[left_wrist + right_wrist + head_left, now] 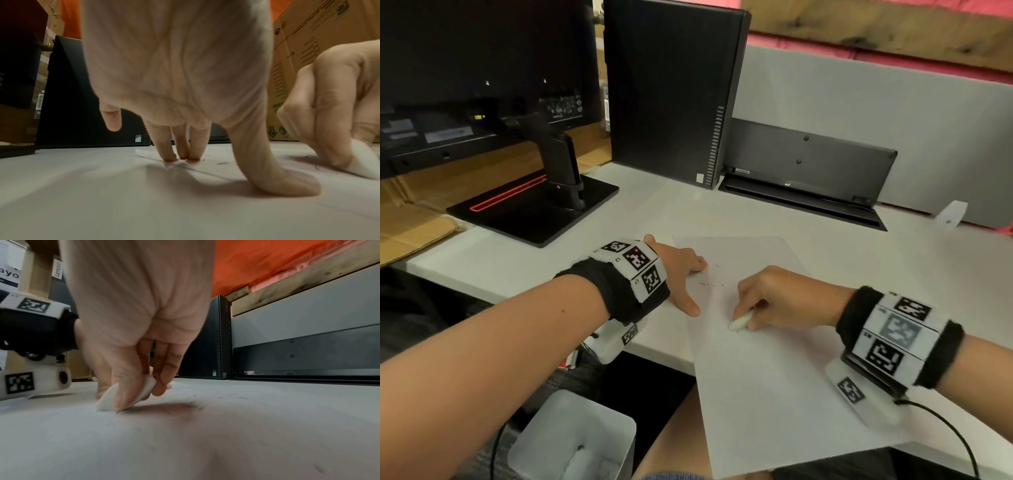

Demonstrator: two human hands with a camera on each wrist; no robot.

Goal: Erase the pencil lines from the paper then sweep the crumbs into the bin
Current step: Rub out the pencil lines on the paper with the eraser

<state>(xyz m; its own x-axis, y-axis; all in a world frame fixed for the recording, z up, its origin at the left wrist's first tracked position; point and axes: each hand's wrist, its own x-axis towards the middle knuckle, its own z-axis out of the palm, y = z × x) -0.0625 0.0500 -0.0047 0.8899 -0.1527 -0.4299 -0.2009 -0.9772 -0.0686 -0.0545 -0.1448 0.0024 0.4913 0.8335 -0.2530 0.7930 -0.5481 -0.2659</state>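
A white sheet of paper (767, 394) lies on the white desk, its near end hanging past the desk's front edge. My left hand (681, 274) presses straight fingers and thumb on the paper's left edge; its fingertips (180, 155) touch the sheet. My right hand (774, 298) pinches a white eraser (739, 322) and holds it tilted against the paper; the eraser (125, 395) sits between thumb and fingers. Dark eraser crumbs (709, 282) lie scattered between the two hands. A white bin (575, 442) stands below the desk edge at lower left.
A black monitor on a stand (534, 205) fills the back left. A black computer tower (671, 92) and a black dock (804, 181) stand behind the paper against a grey divider (893, 130). Cardboard boxes (320, 48) stand nearby.
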